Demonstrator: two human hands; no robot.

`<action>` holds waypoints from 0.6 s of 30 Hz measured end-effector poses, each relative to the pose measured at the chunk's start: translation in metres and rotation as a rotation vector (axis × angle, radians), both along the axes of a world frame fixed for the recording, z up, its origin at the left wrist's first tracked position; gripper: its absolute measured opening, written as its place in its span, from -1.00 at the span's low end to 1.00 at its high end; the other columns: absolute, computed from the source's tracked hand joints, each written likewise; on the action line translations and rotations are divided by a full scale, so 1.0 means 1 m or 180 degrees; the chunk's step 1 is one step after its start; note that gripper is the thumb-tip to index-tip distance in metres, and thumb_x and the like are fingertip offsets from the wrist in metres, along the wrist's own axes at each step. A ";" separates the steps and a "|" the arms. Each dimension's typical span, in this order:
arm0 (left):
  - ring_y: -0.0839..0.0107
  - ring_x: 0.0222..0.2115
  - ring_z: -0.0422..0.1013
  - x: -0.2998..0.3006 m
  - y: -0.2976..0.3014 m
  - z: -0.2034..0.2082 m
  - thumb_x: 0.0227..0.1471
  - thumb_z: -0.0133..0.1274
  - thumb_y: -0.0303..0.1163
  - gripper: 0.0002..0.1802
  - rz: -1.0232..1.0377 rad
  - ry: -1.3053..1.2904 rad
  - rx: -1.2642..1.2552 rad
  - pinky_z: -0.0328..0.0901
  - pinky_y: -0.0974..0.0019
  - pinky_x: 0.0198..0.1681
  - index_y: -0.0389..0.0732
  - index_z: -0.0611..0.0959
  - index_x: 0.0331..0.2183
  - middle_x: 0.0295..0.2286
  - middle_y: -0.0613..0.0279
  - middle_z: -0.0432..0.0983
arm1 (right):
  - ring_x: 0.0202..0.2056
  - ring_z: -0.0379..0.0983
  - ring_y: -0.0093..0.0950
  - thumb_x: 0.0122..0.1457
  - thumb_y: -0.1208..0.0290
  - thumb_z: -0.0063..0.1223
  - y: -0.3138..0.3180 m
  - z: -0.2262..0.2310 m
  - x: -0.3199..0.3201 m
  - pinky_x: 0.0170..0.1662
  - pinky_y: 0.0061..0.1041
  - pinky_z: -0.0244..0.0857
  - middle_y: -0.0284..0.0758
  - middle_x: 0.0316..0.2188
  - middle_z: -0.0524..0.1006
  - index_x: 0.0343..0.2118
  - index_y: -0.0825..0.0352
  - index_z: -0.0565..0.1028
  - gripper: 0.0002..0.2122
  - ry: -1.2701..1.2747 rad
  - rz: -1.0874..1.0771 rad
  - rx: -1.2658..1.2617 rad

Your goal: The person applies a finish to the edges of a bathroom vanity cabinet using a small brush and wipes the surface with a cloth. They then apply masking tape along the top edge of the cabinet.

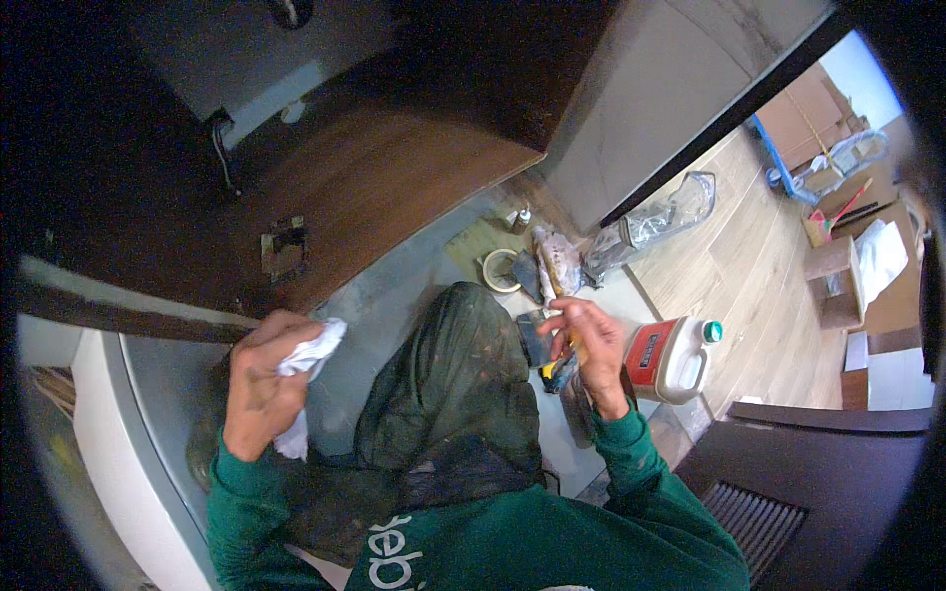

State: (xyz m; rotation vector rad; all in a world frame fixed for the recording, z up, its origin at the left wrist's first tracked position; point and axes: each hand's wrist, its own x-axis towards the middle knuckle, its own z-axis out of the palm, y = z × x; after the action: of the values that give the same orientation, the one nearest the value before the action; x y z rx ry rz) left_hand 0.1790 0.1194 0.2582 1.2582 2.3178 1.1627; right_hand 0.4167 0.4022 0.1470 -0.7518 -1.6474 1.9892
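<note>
A crumpled white cloth (313, 353) is bunched in my left hand (264, 379), its end hanging below the fist. That hand is beside the lower edge of a dark wooden panel (414, 202). My right hand (589, 350) is raised over the floor, fingers loosely curled and apart, with nothing I can make out in them. Just beyond its wrist is a white jug (680, 369) with a red label and green cap. Below the fingers lies a yellow and black tool (549, 372), partly hidden, near a dark flat piece (533, 338).
A roll of tape (501, 270), a small bottle (521, 219) and a crumpled plastic packet (559, 258) lie ahead. Clear plastic wrap (670, 219) rests by the pale wall panel (680, 94). Cardboard (838, 281) and a blue trolley (788, 182) stand at far right. A vented dark panel (754, 522) is near right.
</note>
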 end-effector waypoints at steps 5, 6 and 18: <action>0.33 -0.32 0.48 0.014 -0.064 0.001 -0.14 0.13 -0.66 -0.71 0.0782 -0.0164 0.0583 0.34 0.36 -0.23 -0.39 0.65 -0.25 -0.33 0.04 0.56 | -0.61 0.49 -0.48 0.19 0.41 0.00 0.022 0.052 -0.015 -0.52 -0.59 0.34 -0.10 -0.44 0.62 -0.11 0.51 0.47 -0.72 0.0672 0.0645 0.0418; 0.37 -0.32 0.47 0.014 -0.075 0.000 -0.11 0.17 -0.64 -0.74 0.0886 0.0114 0.0480 0.32 0.39 -0.23 -0.41 0.64 -0.26 -0.33 0.07 0.56 | -0.61 0.47 -0.54 0.16 0.54 0.06 0.025 0.061 -0.023 -0.52 -0.58 0.33 -0.20 -0.50 0.60 -0.17 0.50 0.50 -0.80 0.0720 0.0627 0.0826; 0.41 -0.30 0.43 0.024 -0.130 -0.021 -0.10 0.17 -0.61 -0.76 0.1812 -0.0445 0.0445 0.28 0.42 -0.17 -0.45 0.64 -0.28 -0.33 0.12 0.53 | -0.52 0.47 -0.59 0.22 0.34 0.05 0.119 0.128 -0.138 -0.46 -0.62 0.25 -0.29 -0.48 0.60 -0.23 0.48 0.60 -0.73 -0.0875 -0.0095 0.2945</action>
State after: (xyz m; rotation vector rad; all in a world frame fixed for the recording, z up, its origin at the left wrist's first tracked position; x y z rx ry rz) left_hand 0.2032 -0.0105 0.2370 0.5254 2.5991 1.5443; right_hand 0.2785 0.5216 0.2754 -0.6680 -2.3811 0.9077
